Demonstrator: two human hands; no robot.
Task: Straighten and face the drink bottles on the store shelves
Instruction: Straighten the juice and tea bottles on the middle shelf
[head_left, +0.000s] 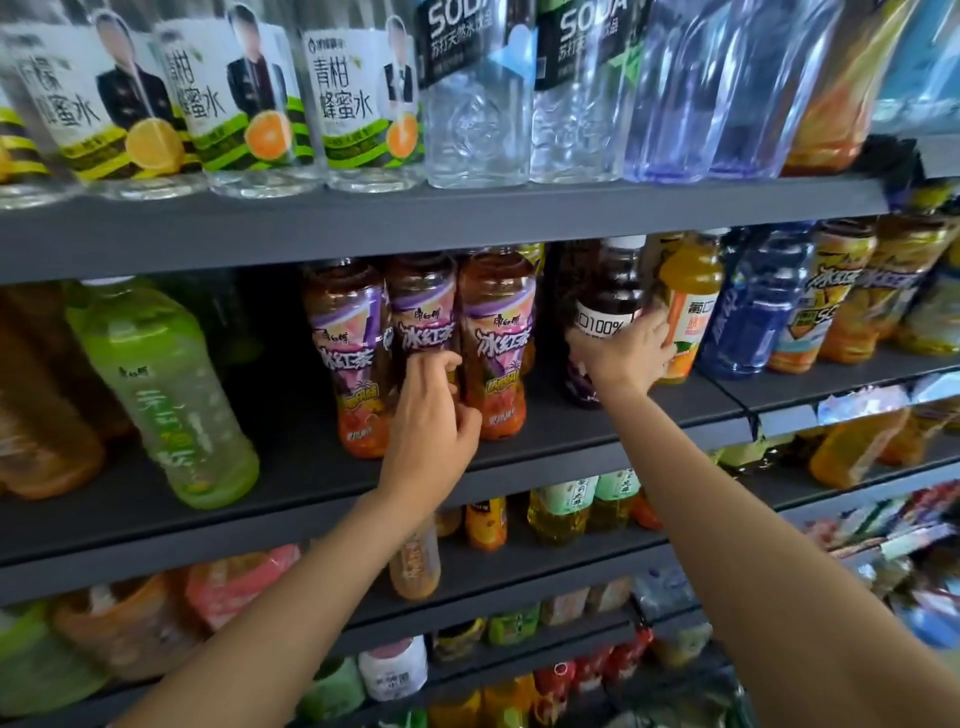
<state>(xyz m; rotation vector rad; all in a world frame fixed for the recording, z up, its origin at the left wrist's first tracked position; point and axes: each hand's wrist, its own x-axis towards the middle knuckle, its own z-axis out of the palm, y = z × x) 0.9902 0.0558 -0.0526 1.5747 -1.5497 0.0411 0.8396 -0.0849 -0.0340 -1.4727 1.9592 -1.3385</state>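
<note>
Drink bottles are standing in rows on the dark middle shelf (519, 441). The left hand (434, 415) is curling its fingers around the middle iced tea bottle (423, 312) of three purple-labelled ones. The right hand (623, 353) is wrapping its fingers around the dark juice bottle (608, 306), touching the orange juice bottle (688, 306) just beside it. A green tea bottle (166, 389) is leaning well to the left.

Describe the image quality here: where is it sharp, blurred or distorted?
Head view: sharp at the hands, left hand, right hand; wide-angle lens bows the dark grey metal shelf; the pale green plastic tea bottle looks soft and stretched near the edge.
</note>
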